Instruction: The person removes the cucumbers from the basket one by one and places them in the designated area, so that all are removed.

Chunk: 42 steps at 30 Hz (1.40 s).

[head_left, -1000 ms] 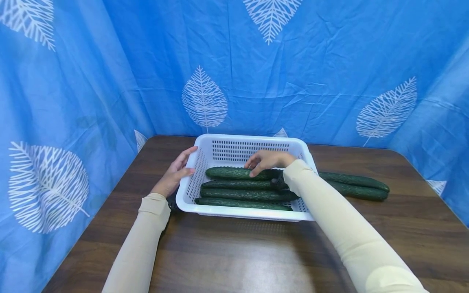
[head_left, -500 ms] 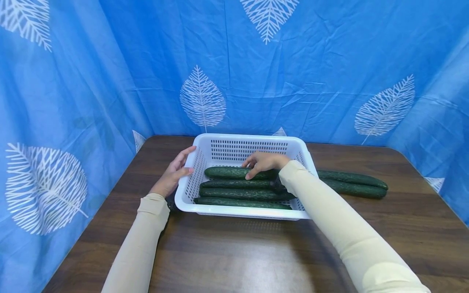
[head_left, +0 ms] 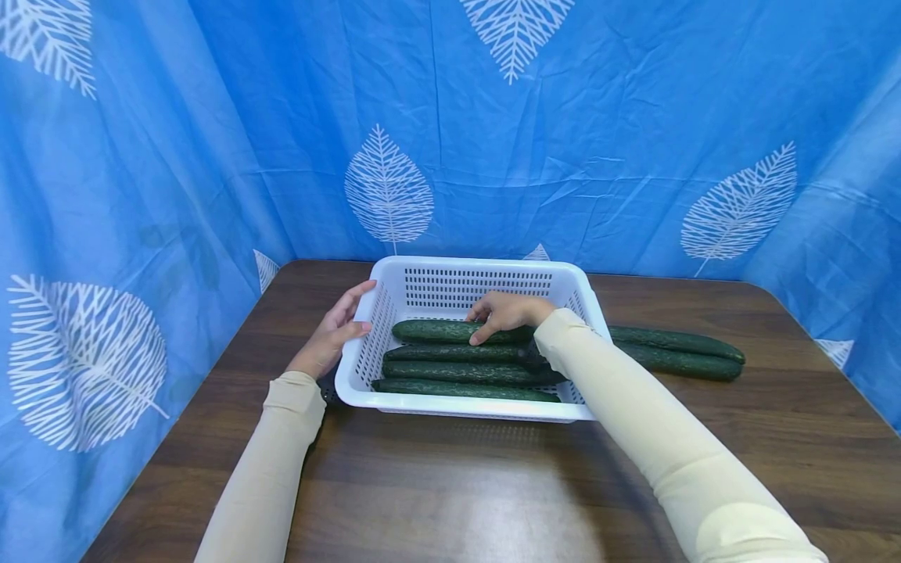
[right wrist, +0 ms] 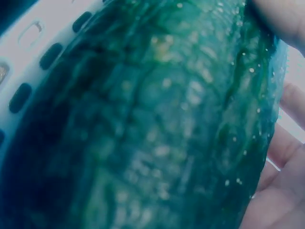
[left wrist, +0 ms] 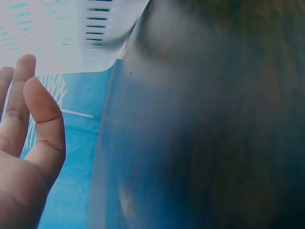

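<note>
A white slotted plastic basket [head_left: 486, 410] stands on the table with several long dark green cucumbers [head_left: 450, 371] lying side by side in it. My right hand [head_left: 503, 314] reaches in from the right and holds the rearmost cucumber [head_left: 427, 331], thumb on its near side and fingers over the far side. In the right wrist view this cucumber [right wrist: 157, 114] fills most of the picture, with finger parts at the right edge. My left hand [head_left: 336, 332] touches the basket's left end, with its thumb and a fingertip at the rim. Its fingers look fairly straight in the left wrist view.
Two more cucumbers [head_left: 686, 352] lie together on the brown wooden table [head_left: 450, 493], right of the basket. My right forearm crosses the basket's right end and hides part of it. Behind and beside the table hangs a blue curtain [head_left: 296, 117] with white leaf prints.
My right hand has lowered slightly onto the rearmost cucumber, its thumb closing against the near side. The left hand stays at the basket's left rim. The view has shifted a little.
</note>
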{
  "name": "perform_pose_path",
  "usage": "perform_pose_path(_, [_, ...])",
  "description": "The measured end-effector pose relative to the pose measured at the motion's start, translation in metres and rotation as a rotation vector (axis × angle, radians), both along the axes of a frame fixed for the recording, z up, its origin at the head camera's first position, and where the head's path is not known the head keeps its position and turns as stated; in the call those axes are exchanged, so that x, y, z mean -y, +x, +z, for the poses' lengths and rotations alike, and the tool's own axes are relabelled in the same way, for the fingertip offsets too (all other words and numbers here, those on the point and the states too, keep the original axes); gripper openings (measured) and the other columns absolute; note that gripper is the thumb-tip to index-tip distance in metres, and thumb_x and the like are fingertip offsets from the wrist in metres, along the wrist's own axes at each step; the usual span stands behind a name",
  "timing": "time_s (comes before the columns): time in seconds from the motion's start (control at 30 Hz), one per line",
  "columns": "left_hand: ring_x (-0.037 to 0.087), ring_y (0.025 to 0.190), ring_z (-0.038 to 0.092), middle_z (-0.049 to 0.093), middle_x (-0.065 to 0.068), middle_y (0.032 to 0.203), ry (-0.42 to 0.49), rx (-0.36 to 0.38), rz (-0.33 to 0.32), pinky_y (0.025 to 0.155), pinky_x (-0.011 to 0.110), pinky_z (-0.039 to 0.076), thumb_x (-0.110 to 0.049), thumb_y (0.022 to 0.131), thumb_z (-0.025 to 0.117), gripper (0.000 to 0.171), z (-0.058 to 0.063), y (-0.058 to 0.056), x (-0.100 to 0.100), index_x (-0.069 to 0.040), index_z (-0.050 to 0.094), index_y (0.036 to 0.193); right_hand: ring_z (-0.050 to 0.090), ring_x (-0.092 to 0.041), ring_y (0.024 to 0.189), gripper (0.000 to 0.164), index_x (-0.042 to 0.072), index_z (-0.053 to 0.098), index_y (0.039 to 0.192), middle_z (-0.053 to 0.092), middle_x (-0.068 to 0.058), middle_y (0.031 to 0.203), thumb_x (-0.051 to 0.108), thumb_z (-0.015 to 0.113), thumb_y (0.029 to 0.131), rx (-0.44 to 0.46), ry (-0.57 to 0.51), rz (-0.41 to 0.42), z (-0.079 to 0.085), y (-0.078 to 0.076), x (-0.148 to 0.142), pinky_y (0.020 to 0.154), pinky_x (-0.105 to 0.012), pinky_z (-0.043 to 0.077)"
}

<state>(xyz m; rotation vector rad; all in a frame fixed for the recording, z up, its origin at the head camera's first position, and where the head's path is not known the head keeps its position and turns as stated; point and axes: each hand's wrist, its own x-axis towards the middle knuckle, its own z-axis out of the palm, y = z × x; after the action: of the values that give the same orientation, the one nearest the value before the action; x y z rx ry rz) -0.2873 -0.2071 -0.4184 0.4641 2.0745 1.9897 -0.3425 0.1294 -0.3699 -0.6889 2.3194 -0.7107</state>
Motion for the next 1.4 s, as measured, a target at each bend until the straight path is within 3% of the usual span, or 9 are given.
perform_pose_path(0.3, [0.048,0.156,0.029,0.024,0.019,0.176,-0.003,0.002,0.000,0.118,0.080,0.028,-0.020,0.098,0.054,0.081,-0.0003,0.0001,0.0010,-0.017,0.020,0.172,0.059,-0.040,0.133,0.048,-0.010,0.065,0.139,0.066,-0.026,0.141,0.013,0.077,0.099,-0.073,-0.009,0.069,-0.0002,-0.0011,0.0016,0.115,-0.053,0.048])
perform_pose_path(0.77, [0.048,0.157,0.029,0.025,0.019,0.176,-0.001,-0.001,-0.005,0.118,0.080,0.028,-0.020,0.099,0.054,0.081,0.0001,-0.0002,0.0007,-0.017,0.021,0.172,0.061,-0.040,0.131,0.047,-0.009,0.068,0.136,0.068,-0.024,0.137,0.016,0.079,0.098,-0.128,0.010,0.087,0.0018,-0.0010,0.0019,0.113,-0.053,0.049])
perform_pose_path(1.2, [0.048,0.157,0.029,0.025,0.019,0.176,0.003,0.000,-0.007,0.119,0.080,0.027,-0.021,0.098,0.055,0.081,-0.0002,-0.0017,0.0010,-0.016,0.021,0.172,0.061,-0.040,0.129,0.046,-0.008,0.069,0.134,0.068,-0.024,0.135,0.017,0.079,0.097,-0.147,0.020,0.096,0.0020,-0.0034,0.0030,0.113,-0.053,0.049])
perform_pose_path(1.4, [0.049,0.157,0.028,0.024,0.019,0.176,0.008,0.001,-0.009,0.118,0.080,0.028,-0.020,0.098,0.054,0.081,-0.0009,-0.0018,0.0019,-0.016,0.020,0.172,0.062,-0.039,0.126,0.048,-0.009,0.068,0.136,0.069,-0.024,0.136,0.014,0.081,0.096,-0.198,-0.018,0.043,0.0066,-0.0028,0.0030,0.110,-0.054,0.051])
